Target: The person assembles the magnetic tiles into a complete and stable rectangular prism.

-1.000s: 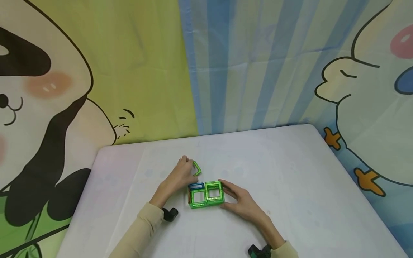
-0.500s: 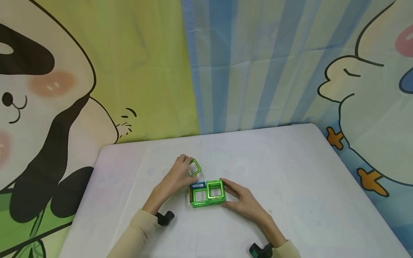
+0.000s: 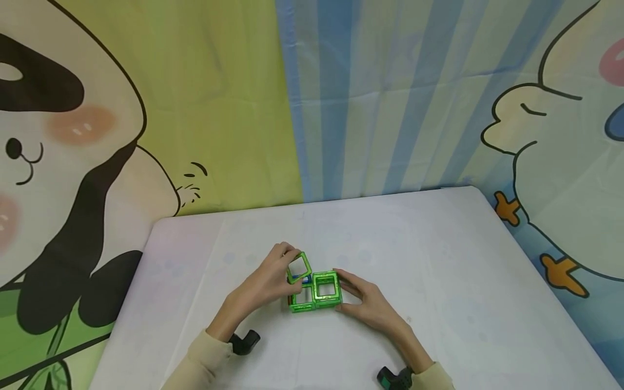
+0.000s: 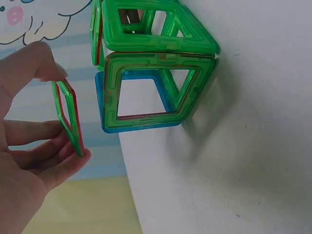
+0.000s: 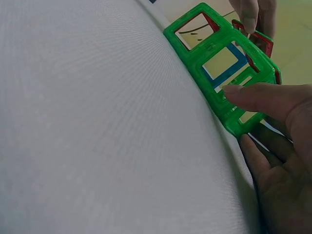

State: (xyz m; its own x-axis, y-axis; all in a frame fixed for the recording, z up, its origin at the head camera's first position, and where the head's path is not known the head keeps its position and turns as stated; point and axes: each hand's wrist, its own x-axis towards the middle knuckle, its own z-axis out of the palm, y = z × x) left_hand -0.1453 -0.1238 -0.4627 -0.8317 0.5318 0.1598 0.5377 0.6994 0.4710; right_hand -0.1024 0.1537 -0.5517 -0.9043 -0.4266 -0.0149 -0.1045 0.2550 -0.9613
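My left hand [image 3: 265, 279] pinches a loose green square magnetic tile [image 4: 74, 117] by opposite edges, thumb on one side and fingers on the other. In the head view the tile overlaps the back left of a magnetic-tile structure [image 3: 303, 307] on the table. The structure has two joined box shapes, mostly green, with a blue tile [image 3: 307, 280] at the back left; the right box has a square top. In the left wrist view a gap shows between the loose tile and the structure. My right hand [image 3: 368, 304] grips the structure's right end, with the thumb [image 5: 248, 97] against its near face.
A white-covered table [image 3: 414, 249] lies under the structure. Behind it hangs a cartoon-printed curtain [image 3: 234, 108], close to the far table edge. Black wrist cameras [image 3: 245, 342] sit at both cuffs.
My left hand has turned the green tile so its square opening faces the head camera, then brought it right and nearer to the structure. The right hand keeps its hold almost still.
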